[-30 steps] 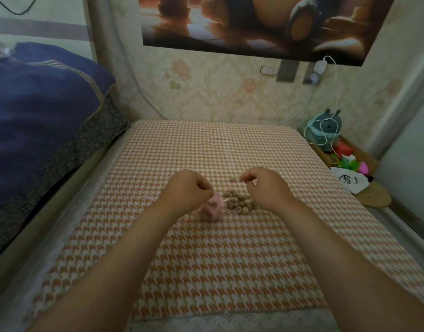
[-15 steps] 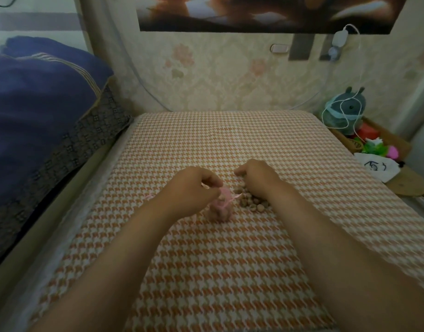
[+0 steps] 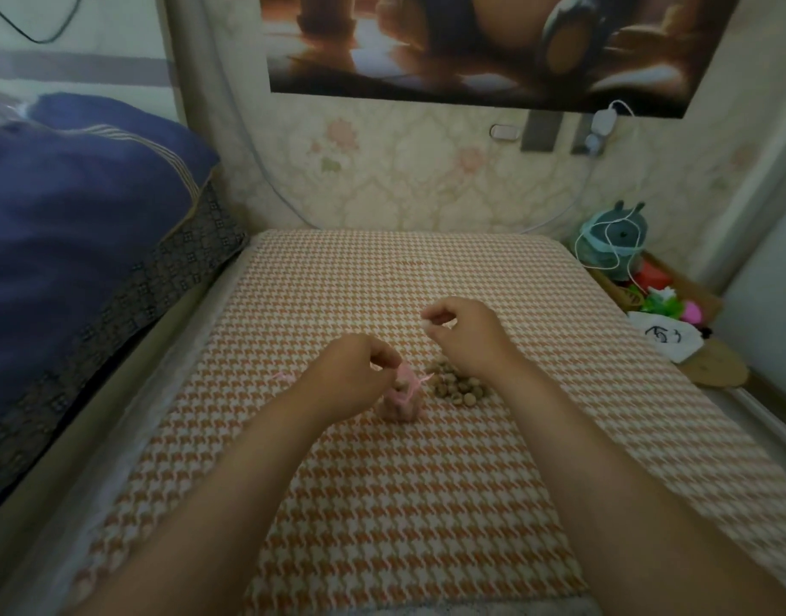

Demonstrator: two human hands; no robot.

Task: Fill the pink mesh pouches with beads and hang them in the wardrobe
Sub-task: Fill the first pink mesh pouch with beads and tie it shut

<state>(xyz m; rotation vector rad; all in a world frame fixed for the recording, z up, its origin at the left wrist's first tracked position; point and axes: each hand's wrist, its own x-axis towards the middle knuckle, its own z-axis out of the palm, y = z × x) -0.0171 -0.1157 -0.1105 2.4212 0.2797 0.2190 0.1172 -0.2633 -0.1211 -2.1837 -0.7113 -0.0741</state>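
Mid-frame, our left hand (image 3: 355, 375) pinches the pouch (image 3: 402, 400) open so our right hand (image 3: 466, 335), pinching a bead (image 3: 428, 323), can drop it in.

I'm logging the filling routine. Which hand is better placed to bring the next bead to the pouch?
Right. The right hand hovers just above the beads with fingertips pinched, while the left hand is busy holding the top of the pink mesh pouch.

left hand (image 3: 351, 377): low, knuckles up, fingers curled, pinching top of pink pouch (image 3: 403, 404)
right hand (image 3: 469, 340): raised, farther forward, thumb and forefinger pinched, contents unclear
forearms: bare, both stretched forward, converging
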